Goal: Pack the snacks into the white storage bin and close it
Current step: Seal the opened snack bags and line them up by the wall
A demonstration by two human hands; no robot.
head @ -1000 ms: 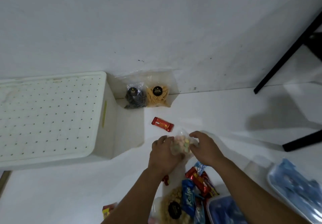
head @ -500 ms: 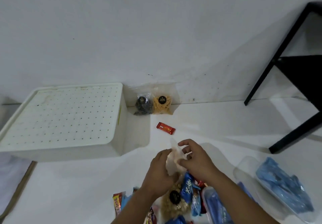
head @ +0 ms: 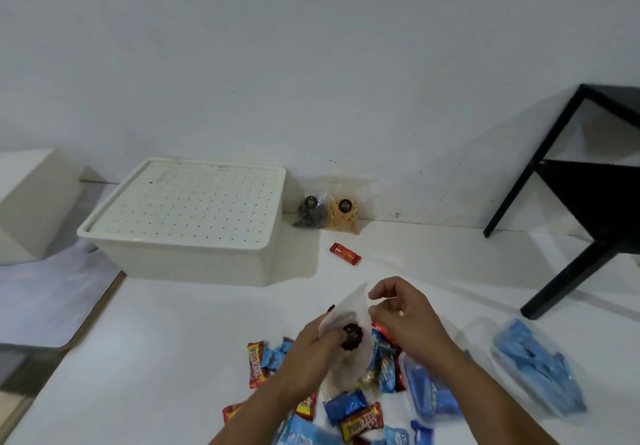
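While pinched by both hands (head: pixel 407 320), clear snack bag (head: pixel 348 333).

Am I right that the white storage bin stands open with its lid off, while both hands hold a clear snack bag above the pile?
Not quite: the head view shows the white storage bin closed, its dotted lid on. The rest holds: the left hand and right hand hold the clear snack bag above the pile.

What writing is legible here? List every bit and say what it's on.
"Beng-Beng" (blurry, best reading): two red-and-yellow snack wrappers.
Black round stickers on the held clear snack bag and the two clear bags by the wall: too small.
Blue wrappers: blurred, unreadable.
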